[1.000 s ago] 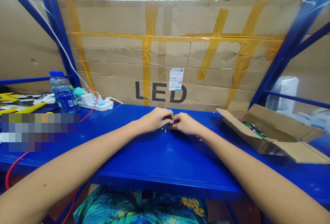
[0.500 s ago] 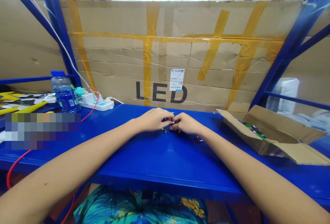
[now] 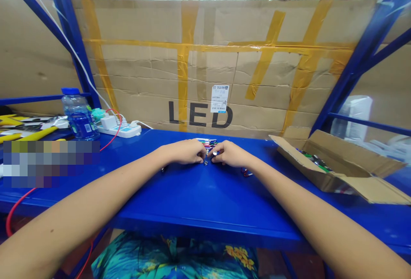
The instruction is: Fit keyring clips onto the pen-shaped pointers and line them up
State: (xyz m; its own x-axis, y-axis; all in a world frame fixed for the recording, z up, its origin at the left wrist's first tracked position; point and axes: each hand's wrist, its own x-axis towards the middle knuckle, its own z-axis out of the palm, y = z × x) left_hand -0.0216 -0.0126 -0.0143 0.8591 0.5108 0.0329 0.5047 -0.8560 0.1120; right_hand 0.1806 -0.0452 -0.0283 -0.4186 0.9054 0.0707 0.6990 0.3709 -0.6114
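My right hand (image 3: pixel 230 155) is closed around a small tube (image 3: pixel 215 153), whose round whitish end faces me. Just to its left, my left hand (image 3: pixel 192 151) has its fingers drawn together and pointing down at the tabletop; whatever they pinch is hidden. Small shiny metal pieces (image 3: pixel 206 163) lie between the two hands, close to the left fingertips. Behind the hands is a pile of slim, shiny coloured sticks (image 3: pixel 208 143) in blue, red, green and silver, partly covered by my fingers. A small red item (image 3: pixel 246 172) lies under my right wrist.
On the right stands an open cardboard box (image 3: pixel 334 180) with green and dark items inside. A blue-capped bottle (image 3: pixel 80 118) and a white power strip (image 3: pixel 123 130) stand at the left back. A large cardboard sheet (image 3: pixel 144 69) closes off the back of the blue table (image 3: pixel 199 202).
My left hand has drawn back slightly left and down, away from my right hand. The coloured pile behind and the tube's round end in my right hand now show.
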